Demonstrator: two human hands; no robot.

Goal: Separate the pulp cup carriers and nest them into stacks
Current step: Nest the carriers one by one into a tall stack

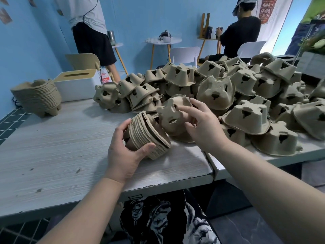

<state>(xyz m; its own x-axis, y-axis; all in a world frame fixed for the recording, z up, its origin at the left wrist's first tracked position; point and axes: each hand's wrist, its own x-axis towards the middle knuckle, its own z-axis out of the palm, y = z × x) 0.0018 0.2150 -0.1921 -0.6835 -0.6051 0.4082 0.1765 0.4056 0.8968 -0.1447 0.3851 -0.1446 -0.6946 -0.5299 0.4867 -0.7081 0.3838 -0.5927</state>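
Observation:
My left hand grips a nested stack of brown pulp cup carriers, tilted on its side on the grey table. Just right of that stack, my right hand holds a single pulp carrier, fingers curled round its right side, its underside facing me. Behind both hands a big loose heap of carriers covers the table's right half. A finished tall stack of carriers stands at the table's far left corner.
A white tissue box sits beside the far-left stack. The table's front edge runs just below my wrists, with a seam to a second table. Two people, chairs and small round tables stand behind against the blue wall.

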